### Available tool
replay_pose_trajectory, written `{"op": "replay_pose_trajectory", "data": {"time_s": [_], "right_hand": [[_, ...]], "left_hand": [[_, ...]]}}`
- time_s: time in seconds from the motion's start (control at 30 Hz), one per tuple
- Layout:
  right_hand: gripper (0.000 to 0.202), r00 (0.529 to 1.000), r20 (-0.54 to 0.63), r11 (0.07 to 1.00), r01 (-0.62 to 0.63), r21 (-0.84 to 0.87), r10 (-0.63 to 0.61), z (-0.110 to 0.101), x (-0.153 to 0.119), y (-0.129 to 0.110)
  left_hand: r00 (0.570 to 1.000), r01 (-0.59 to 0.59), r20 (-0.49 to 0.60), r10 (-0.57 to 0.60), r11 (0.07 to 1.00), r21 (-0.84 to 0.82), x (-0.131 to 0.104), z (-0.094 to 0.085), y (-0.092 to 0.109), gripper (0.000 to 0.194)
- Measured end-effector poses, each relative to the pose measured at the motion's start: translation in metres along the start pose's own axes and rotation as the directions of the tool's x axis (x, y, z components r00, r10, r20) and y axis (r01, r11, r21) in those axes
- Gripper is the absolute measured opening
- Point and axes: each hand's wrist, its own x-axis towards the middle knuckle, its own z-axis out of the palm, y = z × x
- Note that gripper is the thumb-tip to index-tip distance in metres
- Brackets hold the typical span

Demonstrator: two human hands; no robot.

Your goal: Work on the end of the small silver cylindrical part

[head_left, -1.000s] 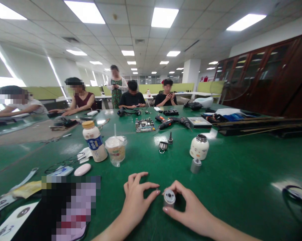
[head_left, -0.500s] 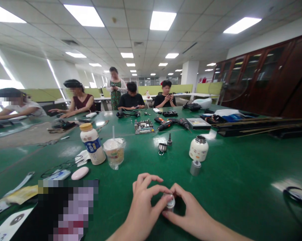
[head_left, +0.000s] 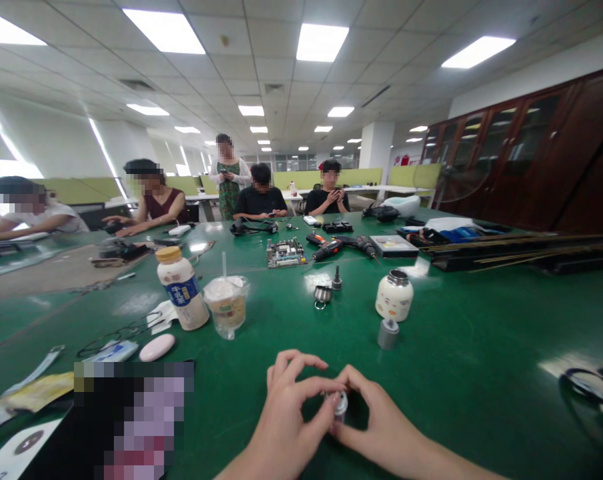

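Both hands meet low in the middle, around a small silvery cylinder (head_left: 340, 403) with a pale top. My left hand (head_left: 294, 410) pinches its upper part between thumb and index finger, the other fingers curled above. My right hand (head_left: 381, 417) grips it from the right, thumb in front and index finger behind. The fingers cover much of the cylinder, so its exact kind does not show. Beyond them stands a grey cylinder (head_left: 388, 335), in front of a cream bottle (head_left: 394, 297) with a bare steel neck. A round metal piece with a ring (head_left: 322, 295) lies beside a dark stepped part (head_left: 337, 279).
On the left stand a milky-drink bottle (head_left: 182, 293) and a plastic cup (head_left: 226, 307) with a straw, near a pink oval case (head_left: 157, 347). A circuit board (head_left: 286, 253) and power drills (head_left: 329, 250) lie farther back. Several people sit or stand beyond the green table (head_left: 461, 373).
My left index finger has moved to the right over the cylinder's top, and the left thumb has shifted slightly. Both hands stay on the cylinder. The view has turned slightly.
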Motion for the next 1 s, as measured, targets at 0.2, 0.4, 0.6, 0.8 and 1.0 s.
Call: {"op": "replay_pose_trajectory", "data": {"time_s": [0.2,0.4,0.6,0.8,1.0], "right_hand": [[0.019,1.000,0.007,1.000,0.000,0.015,0.000,0.000,0.000,-0.002],[0.020,0.999,0.000,0.999,-0.039,-0.029,0.039,-0.002,0.001,-0.005],[0.023,0.999,0.021,0.999,-0.047,-0.028,0.048,-0.003,0.000,-0.007],[0.023,0.999,0.024,0.999,-0.041,-0.014,0.041,-0.003,-0.001,-0.006],[0.024,0.999,0.021,0.999,-0.039,-0.029,0.040,-0.003,0.000,-0.004]], "left_hand": [[0.991,0.111,-0.071,-0.113,0.993,-0.031,0.001,0.002,0.004,0.010],[0.991,0.087,-0.097,-0.097,0.990,-0.110,0.009,-0.004,-0.007,0.006],[0.969,0.216,-0.147,-0.199,0.970,0.108,0.006,-0.004,-0.040,0.010],[0.967,0.247,-0.110,-0.229,0.947,0.207,-0.003,0.009,-0.054,0.022],[0.971,0.208,-0.147,-0.191,0.972,0.107,0.010,-0.010,-0.031,0.010]]}}
